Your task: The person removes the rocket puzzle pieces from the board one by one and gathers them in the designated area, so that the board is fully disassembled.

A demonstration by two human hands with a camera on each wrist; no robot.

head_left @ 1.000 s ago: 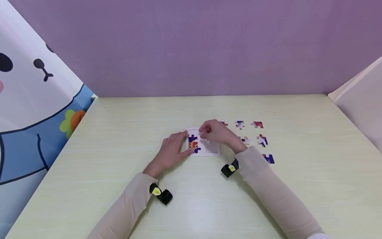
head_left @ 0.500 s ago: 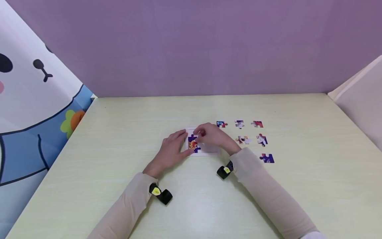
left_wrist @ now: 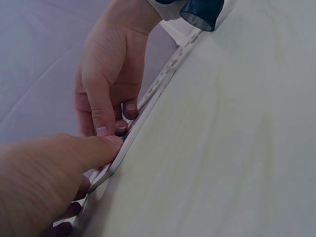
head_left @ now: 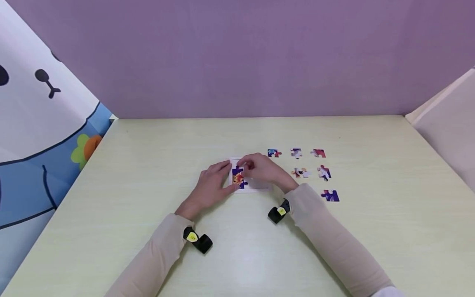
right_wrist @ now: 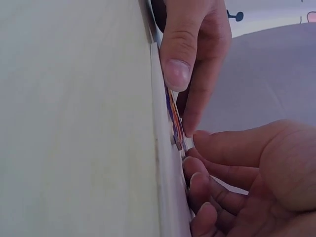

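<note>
A white puzzle tray (head_left: pixel 259 185) lies mid-table, with purple and orange pieces (head_left: pixel 239 178) fitted in its left part. My left hand (head_left: pixel 212 185) rests against the tray's left side, index finger at the far corner and thumb (left_wrist: pixel 98 148) lying straight along the near edge (left_wrist: pixel 148 106). My right hand (head_left: pixel 263 170) reaches over the tray from the right. Its curled fingertips (right_wrist: pixel 195 182) and thumb meet on a puzzle piece (right_wrist: pixel 174 118) at the tray's upper left. Most of that piece is hidden by the fingers.
Several loose puzzle pieces lie in rows right of the tray, among them a blue one (head_left: pixel 273 153), a red one (head_left: pixel 318 153) and a purple one (head_left: pixel 330 195). A cartoon-print panel (head_left: pixel 44 123) stands at the left, a white panel (head_left: pixel 445 123) at the right.
My right hand has moved left and down over the tray, uncovering the blue loose piece, and its fingertips now sit at the tray's upper left. The left hand has stayed put.
</note>
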